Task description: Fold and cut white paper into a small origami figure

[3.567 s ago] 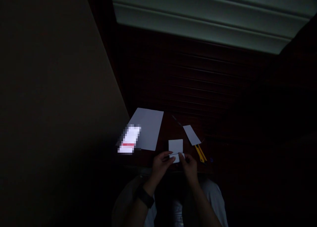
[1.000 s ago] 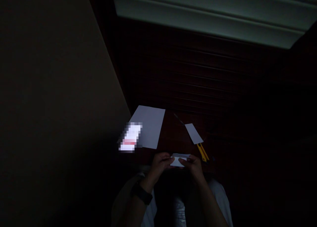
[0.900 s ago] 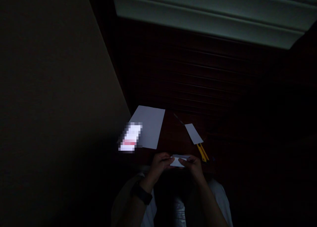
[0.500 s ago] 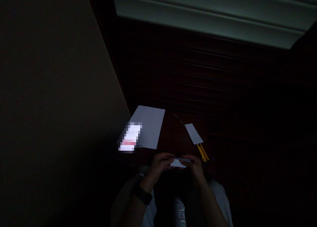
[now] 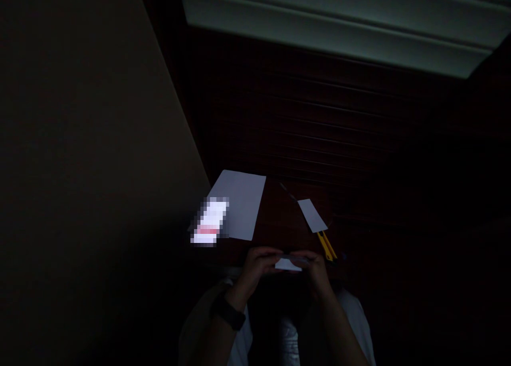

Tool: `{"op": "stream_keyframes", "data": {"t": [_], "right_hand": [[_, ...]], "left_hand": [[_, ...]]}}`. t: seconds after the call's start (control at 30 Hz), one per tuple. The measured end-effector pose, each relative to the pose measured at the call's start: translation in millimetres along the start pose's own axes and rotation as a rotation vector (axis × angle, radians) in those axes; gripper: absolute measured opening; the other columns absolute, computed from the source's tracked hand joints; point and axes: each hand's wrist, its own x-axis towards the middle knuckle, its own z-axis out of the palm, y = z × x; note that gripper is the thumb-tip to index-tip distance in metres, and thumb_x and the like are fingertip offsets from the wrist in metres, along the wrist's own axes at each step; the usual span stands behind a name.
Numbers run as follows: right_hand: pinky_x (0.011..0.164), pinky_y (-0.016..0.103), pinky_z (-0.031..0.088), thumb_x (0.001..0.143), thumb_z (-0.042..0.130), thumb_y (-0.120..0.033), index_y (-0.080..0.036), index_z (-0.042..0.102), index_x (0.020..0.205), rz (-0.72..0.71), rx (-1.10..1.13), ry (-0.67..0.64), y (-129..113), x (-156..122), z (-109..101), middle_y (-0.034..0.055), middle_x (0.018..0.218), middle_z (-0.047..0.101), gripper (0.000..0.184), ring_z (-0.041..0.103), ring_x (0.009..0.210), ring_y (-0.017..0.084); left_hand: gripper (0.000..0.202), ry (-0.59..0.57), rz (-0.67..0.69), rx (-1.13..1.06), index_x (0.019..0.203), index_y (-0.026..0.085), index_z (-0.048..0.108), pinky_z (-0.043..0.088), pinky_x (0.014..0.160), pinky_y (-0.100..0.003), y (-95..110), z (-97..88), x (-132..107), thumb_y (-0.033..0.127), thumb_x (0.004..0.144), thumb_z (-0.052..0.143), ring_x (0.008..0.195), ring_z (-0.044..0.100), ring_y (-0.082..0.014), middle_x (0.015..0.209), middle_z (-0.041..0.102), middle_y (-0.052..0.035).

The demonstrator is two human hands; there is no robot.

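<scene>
In dim light, my left hand [image 5: 257, 265] and my right hand [image 5: 315, 267] pinch the two ends of a small folded white paper [image 5: 288, 265] over the near edge of a dark wooden table [image 5: 279, 222]. Both hands have their fingers curled closed on it. The paper lies almost edge-on to me, so only a thin white sliver shows between the fingers. A dark watch is on my left wrist.
A large white sheet [image 5: 239, 203] lies on the table to the left, with a blurred white and red item [image 5: 209, 222] on its near corner. A narrow paper strip [image 5: 312, 215], a yellow-handled tool [image 5: 326, 245] and a thin dark pen [image 5: 288, 192] lie to the right.
The small paper, earlier held with an upright square flap, has been folded down and tilted nearly flat between my hands. My hands stayed at the table's near edge.
</scene>
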Motion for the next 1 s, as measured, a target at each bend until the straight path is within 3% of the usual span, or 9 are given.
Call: {"op": "stream_keyframes", "data": {"t": [0.4, 0.57, 0.77, 1.0], "right_hand": [[0.053, 0.029, 0.05, 0.052, 0.075, -0.024, -0.017, 0.071, 0.076, 0.034, -0.007, -0.025, -1.9, 1.5, 2.4, 0.0037, 0.073, 0.07, 0.025, 0.064, 0.063, 0.022], [0.054, 0.03, 0.052, 0.056, 0.075, -0.029, -0.016, 0.07, 0.08, 0.073, -0.023, -0.084, -6.7, 0.0, 4.0, 0.0057, 0.074, 0.07, 0.028, 0.065, 0.067, 0.023], [0.054, 0.03, 0.052, 0.054, 0.071, -0.024, -0.017, 0.071, 0.08, 0.077, -0.024, -0.073, -5.3, 4.0, 0.3, 0.0061, 0.077, 0.071, 0.027, 0.065, 0.067, 0.023], [0.058, 0.031, 0.052, 0.055, 0.059, -0.016, -0.016, 0.072, 0.076, 0.076, 0.014, -0.088, -4.1, 5.4, 2.1, 0.0067, 0.076, 0.071, 0.024, 0.065, 0.068, 0.023]], "left_hand": [[0.025, 0.058, -0.038, 0.007, 0.081, 0.011, 0.069, 0.053, 0.068, -0.038, -2.7, -4.1, 5.8, 0.023, 0.059, 0.072, 0.077, 0.064, -0.0253, 0.082, 0.069, -0.0107], [0.02, 0.068, -0.06, -0.002, 0.07, 0.01, 0.067, 0.054, 0.066, -0.04, -5.9, -7.4, 7.6, 0.026, 0.06, 0.073, 0.072, 0.064, -0.0245, 0.073, 0.068, -0.0091], [0.023, 0.06, -0.077, -0.005, 0.081, 0.01, 0.068, 0.054, 0.067, -0.04, -5.3, -8.6, 7.3, 0.021, 0.061, 0.07, 0.077, 0.065, -0.0262, 0.08, 0.069, -0.0119], [0.022, 0.074, -0.09, -0.03, 0.081, 0.009, 0.069, 0.054, 0.071, -0.04, -0.5, -7.6, 7.4, 0.016, 0.061, 0.066, 0.077, 0.066, -0.0261, 0.078, 0.07, -0.013]]}}
